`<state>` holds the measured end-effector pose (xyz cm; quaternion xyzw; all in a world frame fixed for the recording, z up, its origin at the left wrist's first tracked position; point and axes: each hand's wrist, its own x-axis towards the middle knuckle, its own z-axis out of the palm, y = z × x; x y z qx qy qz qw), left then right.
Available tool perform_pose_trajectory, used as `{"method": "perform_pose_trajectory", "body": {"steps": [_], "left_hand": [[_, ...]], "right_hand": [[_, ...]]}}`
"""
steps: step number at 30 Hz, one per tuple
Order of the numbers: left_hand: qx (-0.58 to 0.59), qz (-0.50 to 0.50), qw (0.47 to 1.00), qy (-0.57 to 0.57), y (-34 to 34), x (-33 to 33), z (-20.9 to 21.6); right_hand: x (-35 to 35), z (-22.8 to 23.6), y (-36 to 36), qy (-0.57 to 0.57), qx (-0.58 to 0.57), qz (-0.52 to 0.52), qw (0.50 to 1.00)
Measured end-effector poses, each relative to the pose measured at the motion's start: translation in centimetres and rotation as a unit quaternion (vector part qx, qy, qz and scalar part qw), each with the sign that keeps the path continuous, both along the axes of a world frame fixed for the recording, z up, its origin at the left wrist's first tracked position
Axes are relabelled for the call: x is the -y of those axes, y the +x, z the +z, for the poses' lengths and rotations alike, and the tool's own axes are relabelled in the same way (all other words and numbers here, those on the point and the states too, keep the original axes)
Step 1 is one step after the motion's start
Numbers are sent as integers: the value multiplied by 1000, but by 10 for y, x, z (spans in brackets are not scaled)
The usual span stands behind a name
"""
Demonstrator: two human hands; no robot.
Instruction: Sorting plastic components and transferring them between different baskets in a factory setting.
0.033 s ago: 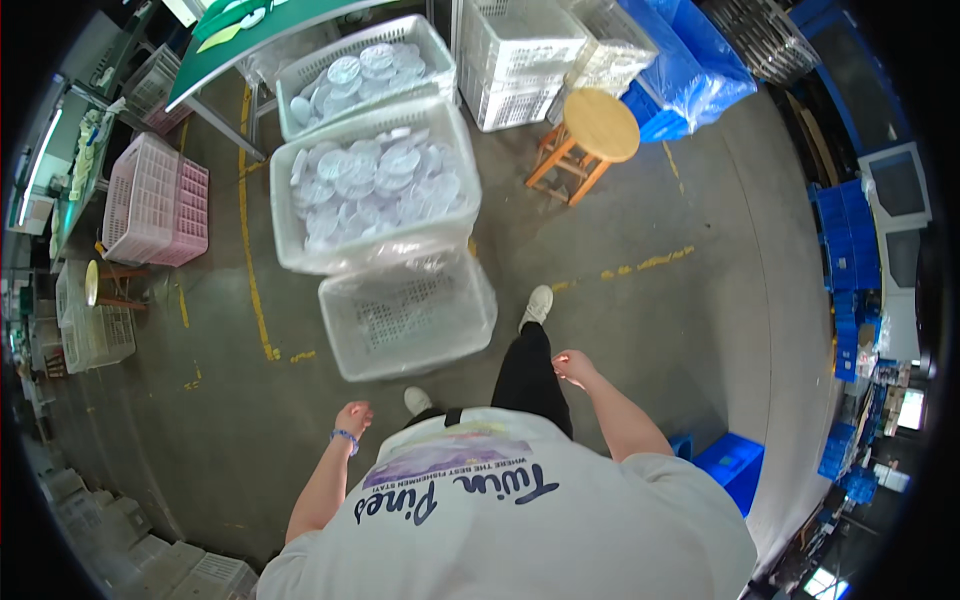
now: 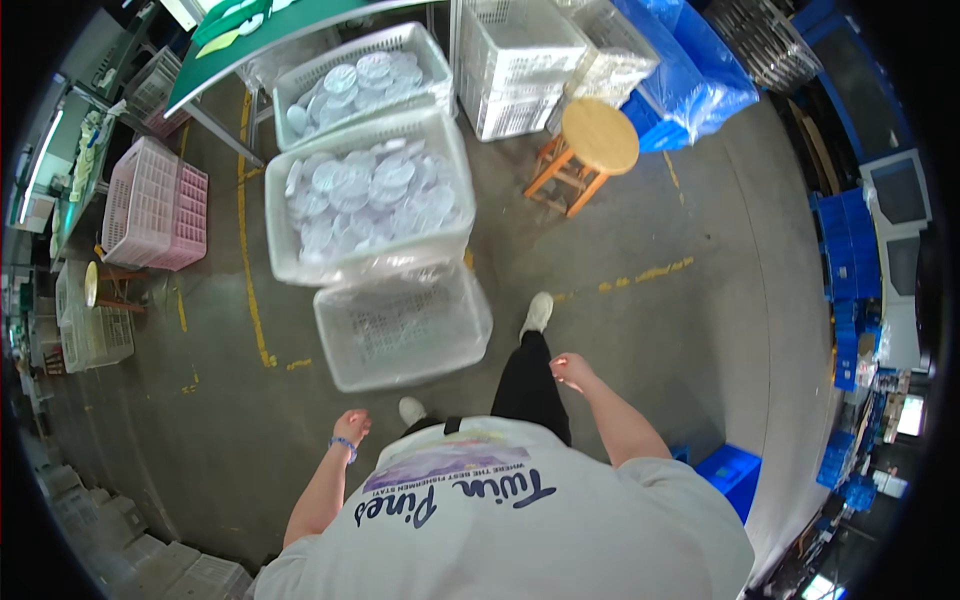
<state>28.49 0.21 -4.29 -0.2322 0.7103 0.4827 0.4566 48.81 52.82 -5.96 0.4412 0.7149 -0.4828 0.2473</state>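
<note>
Although the white perforated basket (image 2: 405,378), left of centre, now appears slightly lower in the frame, your left hand (image 2: 351,425) and right hand (image 2: 572,370) hang apart from it, loosely curled, gripping nothing visible; neither appears engaged.

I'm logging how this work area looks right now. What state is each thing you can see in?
Left hand: fingers curled, nothing visible in it
Right hand: fingers curled, nothing visible in it
Nearest white crate: upright, open-topped
Middle white crate: upright, heaped with round clear pieces
Far white crate: filled with similar pieces
Wooden stool: upright
Blue plastic sheeting: crumpled
</note>
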Motion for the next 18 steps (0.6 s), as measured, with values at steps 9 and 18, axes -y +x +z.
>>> {"method": "perform_pose_trajectory", "body": {"steps": [9,18], "left_hand": [[2,-106,994,30,-20,-269,19],[36,60,998,9,-36,-343,19]], "right_hand": [[-229,-11,-75,56,-56,-14,997],[-344,-8,-222,43,-6,211,977]]}}
